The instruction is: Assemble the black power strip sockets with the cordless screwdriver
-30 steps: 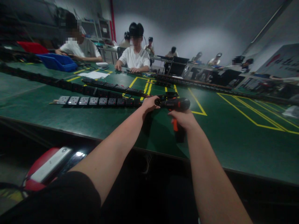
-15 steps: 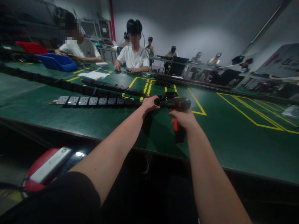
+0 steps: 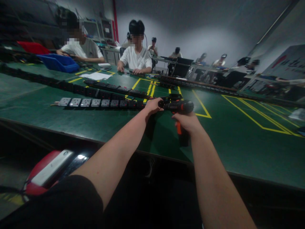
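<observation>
My right hand (image 3: 188,121) is closed around the grip of a black and orange cordless screwdriver (image 3: 182,106), whose nose points left toward my other hand. My left hand (image 3: 153,106) is wrapped round the right end of a long strip of power sockets (image 3: 105,103), close to the tool's tip. Grey socket faces show along the strip's left part, and its right end is hidden by the hand and the tool. Whether the bit touches the strip I cannot tell. Just behind lie more dark socket strips (image 3: 116,88).
Yellow tape lines (image 3: 238,109) mark the green table (image 3: 238,149). At the back left stand a blue bin (image 3: 57,63) and a red bin (image 3: 33,47), with white paper (image 3: 96,76) nearby. Across the table sits a person in a white shirt (image 3: 135,58); several others work behind.
The screwdriver's body has shifted very slightly to the left. Both hands keep their holds, and the strip lies as before.
</observation>
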The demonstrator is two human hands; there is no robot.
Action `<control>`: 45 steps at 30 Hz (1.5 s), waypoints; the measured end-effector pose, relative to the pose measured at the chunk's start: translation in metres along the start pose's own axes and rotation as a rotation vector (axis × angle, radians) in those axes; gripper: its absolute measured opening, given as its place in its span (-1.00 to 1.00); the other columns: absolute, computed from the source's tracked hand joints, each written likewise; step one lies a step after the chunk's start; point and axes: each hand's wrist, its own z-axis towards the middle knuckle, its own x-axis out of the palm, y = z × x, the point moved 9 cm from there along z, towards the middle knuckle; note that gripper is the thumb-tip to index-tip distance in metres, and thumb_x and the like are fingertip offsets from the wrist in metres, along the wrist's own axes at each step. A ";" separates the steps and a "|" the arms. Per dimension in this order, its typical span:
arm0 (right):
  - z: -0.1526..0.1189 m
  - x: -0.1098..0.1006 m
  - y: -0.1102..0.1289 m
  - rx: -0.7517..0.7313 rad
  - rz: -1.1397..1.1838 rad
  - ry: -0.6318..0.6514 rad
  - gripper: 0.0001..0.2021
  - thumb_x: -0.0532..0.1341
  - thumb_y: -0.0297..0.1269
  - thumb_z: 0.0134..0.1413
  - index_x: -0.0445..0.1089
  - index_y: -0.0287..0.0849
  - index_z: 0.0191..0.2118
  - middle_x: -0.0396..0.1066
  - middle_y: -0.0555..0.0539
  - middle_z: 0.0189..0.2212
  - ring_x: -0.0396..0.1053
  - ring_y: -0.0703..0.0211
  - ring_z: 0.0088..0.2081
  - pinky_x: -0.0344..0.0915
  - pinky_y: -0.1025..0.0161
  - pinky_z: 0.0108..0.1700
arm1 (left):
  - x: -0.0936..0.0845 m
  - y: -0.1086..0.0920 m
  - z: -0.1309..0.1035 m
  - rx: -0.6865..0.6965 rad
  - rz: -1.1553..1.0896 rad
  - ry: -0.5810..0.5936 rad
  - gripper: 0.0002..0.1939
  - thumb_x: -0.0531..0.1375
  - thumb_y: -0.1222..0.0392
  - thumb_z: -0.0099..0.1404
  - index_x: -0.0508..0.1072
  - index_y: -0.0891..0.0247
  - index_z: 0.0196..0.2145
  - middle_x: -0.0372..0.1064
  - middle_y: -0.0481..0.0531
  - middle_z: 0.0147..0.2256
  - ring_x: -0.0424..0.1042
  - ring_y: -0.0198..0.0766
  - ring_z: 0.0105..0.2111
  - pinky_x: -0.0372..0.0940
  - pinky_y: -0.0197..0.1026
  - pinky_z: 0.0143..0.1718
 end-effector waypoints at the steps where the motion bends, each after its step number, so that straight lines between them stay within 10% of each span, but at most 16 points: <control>1: 0.000 0.000 0.000 -0.002 0.003 0.002 -0.86 0.34 -0.43 -0.08 0.48 -0.18 -0.31 0.36 0.03 -0.64 0.37 0.18 -0.57 0.31 0.22 -0.45 | 0.000 0.000 0.000 -0.003 0.000 0.004 -0.34 0.44 -0.04 0.13 0.44 -0.02 0.18 0.59 0.00 0.06 0.53 -0.01 0.11 0.33 -0.10 0.16; 45: 0.002 0.005 0.000 0.006 -0.034 0.020 -0.77 0.33 -0.42 -0.09 0.48 -0.18 -0.22 0.38 0.02 -0.60 0.36 0.18 -0.56 0.28 0.22 -0.46 | 0.000 -0.003 -0.002 0.019 -0.012 0.028 -0.33 0.43 -0.01 0.15 0.43 -0.01 0.21 0.57 0.04 0.10 0.51 0.03 0.14 0.31 -0.05 0.19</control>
